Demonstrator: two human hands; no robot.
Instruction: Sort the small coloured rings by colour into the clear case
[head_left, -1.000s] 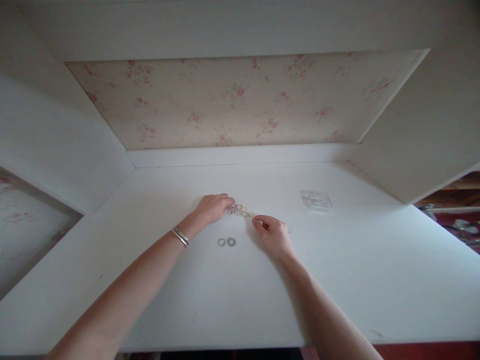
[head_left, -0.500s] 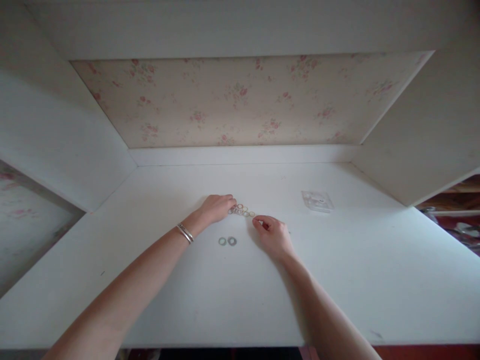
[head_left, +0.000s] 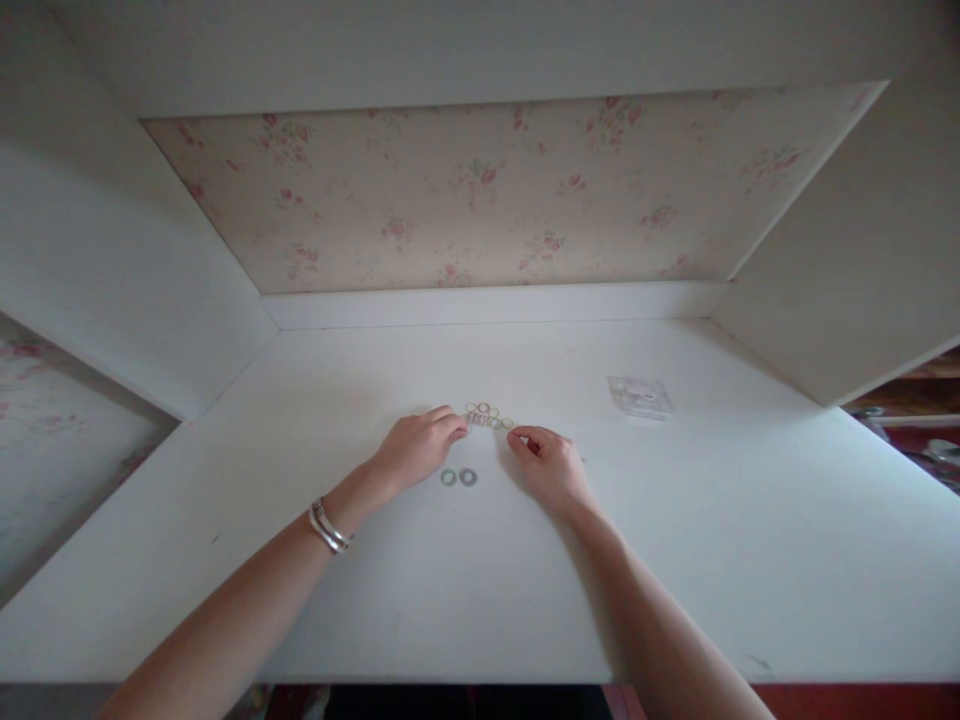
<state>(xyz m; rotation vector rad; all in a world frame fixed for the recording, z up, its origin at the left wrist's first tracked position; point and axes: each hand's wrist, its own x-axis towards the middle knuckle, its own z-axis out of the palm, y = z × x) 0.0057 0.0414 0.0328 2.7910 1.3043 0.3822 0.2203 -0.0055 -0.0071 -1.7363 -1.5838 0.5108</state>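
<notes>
Resting palm-down on the white table (head_left: 225, 600), the left hand (head_left: 416, 448) has its fingers loosely curled, fingertips just at the left end of a small cluster of thin rings (head_left: 487, 415). Whether the grip has closed on one ring or merely touches the table beside them cannot be told; the rings are too small. A bracelet (head_left: 328, 525) sits on that wrist. Just below the cluster, between the two hands, lie two grey washers (head_left: 458, 477) side by side and touching, apart from the rest, as though sorted out from the pile. To the right, the right hand (head_left: 551, 468) rests on its heel with thumb and forefinger pinched together near the right end of the cluster; it may be pinching something tiny, but nothing is clearly visible in the grip. Both hands flank the rings, which keeps the small loose parts gathered in one spot. Farther right, well apart, a clear plastic packet (head_left: 640, 396) lies flat.

Compared with a second ago, the left hand has drawn back towards the body, leaving more of the cluster uncovered; the right hand has barely moved, and the washers and packet lie as before.
</notes>
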